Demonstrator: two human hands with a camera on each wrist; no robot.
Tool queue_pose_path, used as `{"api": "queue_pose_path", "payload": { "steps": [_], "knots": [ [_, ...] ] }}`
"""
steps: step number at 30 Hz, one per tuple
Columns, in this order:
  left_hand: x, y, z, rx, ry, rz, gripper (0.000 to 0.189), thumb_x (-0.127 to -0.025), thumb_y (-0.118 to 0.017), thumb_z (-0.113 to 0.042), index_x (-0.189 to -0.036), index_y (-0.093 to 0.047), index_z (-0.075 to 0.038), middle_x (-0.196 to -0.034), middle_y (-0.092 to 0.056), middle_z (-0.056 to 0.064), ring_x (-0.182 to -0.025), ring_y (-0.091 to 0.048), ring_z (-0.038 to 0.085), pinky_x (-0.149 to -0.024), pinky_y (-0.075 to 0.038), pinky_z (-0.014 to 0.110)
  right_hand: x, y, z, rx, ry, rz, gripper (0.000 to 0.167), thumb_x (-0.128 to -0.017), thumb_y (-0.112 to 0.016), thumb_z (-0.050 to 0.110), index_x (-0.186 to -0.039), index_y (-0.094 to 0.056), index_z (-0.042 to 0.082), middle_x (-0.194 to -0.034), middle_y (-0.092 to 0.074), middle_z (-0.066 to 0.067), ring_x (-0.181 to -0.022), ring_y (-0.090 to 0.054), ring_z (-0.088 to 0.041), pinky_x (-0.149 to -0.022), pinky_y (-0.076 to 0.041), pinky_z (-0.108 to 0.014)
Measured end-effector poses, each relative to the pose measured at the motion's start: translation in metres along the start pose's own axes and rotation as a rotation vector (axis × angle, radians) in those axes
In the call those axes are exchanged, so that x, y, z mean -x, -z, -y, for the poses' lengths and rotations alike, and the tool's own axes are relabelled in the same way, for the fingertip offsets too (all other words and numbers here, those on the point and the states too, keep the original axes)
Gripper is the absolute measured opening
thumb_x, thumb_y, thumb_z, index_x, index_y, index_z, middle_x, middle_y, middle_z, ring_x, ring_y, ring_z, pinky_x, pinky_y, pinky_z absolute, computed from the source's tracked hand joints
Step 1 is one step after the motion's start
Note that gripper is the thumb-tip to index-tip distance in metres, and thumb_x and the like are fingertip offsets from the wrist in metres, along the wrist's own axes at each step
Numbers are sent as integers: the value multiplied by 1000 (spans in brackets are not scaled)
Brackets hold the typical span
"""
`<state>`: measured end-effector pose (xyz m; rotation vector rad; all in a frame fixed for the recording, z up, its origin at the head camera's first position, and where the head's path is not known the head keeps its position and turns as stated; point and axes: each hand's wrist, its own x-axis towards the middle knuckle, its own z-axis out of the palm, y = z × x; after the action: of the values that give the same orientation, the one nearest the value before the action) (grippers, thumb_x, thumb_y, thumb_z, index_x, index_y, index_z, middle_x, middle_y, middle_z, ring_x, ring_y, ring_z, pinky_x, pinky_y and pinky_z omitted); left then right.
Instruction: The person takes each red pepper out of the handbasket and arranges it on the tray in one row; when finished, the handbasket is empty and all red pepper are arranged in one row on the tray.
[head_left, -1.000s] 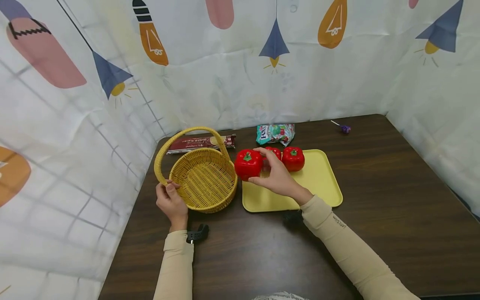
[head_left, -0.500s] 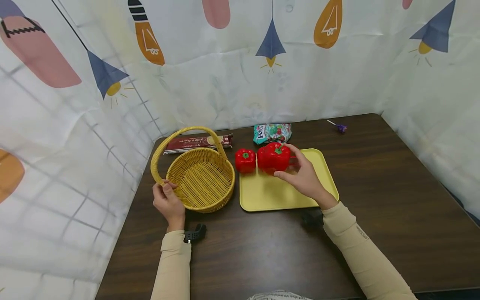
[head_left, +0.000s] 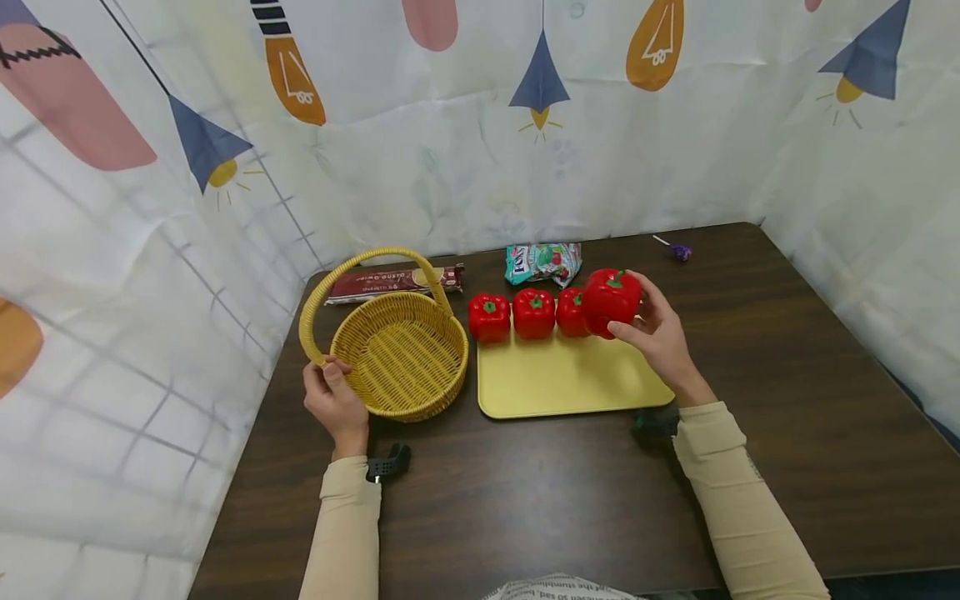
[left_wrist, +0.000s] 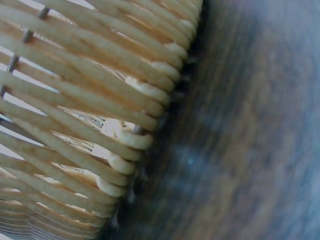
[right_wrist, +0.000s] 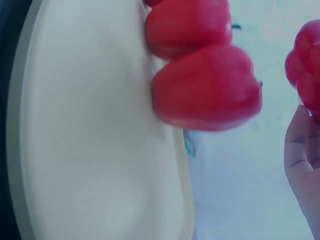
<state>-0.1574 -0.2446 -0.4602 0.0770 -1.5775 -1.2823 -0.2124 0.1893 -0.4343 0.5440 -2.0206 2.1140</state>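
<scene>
My right hand [head_left: 660, 337] holds a red bell pepper [head_left: 611, 307] between thumb and fingers, over the far right part of the yellow tray [head_left: 562, 383]. Three more red bell peppers line the tray's far side: a left pepper [head_left: 489, 318], a middle pepper [head_left: 533, 315] and a right pepper [head_left: 572, 313], partly overlapped by the held one. In the right wrist view the held pepper [right_wrist: 306, 67] is apart from the row, at the right edge. My left hand [head_left: 337, 408] grips the handle base of a yellow woven basket [head_left: 405, 354], whose weave [left_wrist: 90, 100] fills much of the left wrist view.
Behind the basket lies a long dark-red snack packet [head_left: 375, 285]. A teal candy bag [head_left: 542, 263] lies behind the tray, and a purple lollipop [head_left: 681, 252] is at the back right. Printed curtains [head_left: 450, 167] bound the dark wooden table [head_left: 525, 492].
My right hand has carried the bell pepper rightward along the row, from beside the basket to the tray's right part, uncovering the other peppers. My left hand stays on the basket handle.
</scene>
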Motion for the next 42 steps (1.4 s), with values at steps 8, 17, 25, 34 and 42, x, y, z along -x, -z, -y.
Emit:
{"api": "queue_pose_path", "payload": {
  "steps": [8,17,25,34,42],
  "knots": [
    [0,0,1,3,-5,11,70,-98,-52,-46,-99,-53,23,-76,-49,35,-69,-49,39,-66,-38,20,3,20,-9,-18,-12,-108,65,-89,-66,-1,-147,-37,10,-133,-47,-6,-117,-49,-21,-90,-47,-19],
    [0,1,0,6,-7,4,67,-99,-52,-43,-99,-53,24,-77,-49,36,-69,-51,35,-67,-40,24,-1,31,-26,185,-177,-241,75,-87,-74,9,-150,-32,11,-142,-28,-8,-119,-47,-18,-93,-45,-18],
    [0,1,2,24,-7,10,65,-99,-53,-42,-99,-53,24,-75,-51,29,-69,-51,37,-67,-41,30,-1,39,-36,388,-246,-245,83,-84,-77,6,-152,-29,9,-138,-31,-17,-129,-41,-34,-103,-39,-44],
    [-1,1,2,20,-5,9,59,-99,-54,-40,-98,-55,19,-74,-55,14,-70,-51,36,-67,-39,27,-2,44,-47,458,-253,-180,84,-84,-74,-1,-153,-27,8,-148,-34,-20,-133,-41,-37,-103,-38,-49],
    [0,0,0,24,5,6,30,-100,-54,-38,-95,-64,-10,-75,-53,23,-70,-52,33,-68,-40,27,-2,45,-50,487,-258,-144,84,-84,-74,-2,-153,-27,7,-147,-42,-22,-132,-44,-39,-105,-37,-52]
  ]
}}
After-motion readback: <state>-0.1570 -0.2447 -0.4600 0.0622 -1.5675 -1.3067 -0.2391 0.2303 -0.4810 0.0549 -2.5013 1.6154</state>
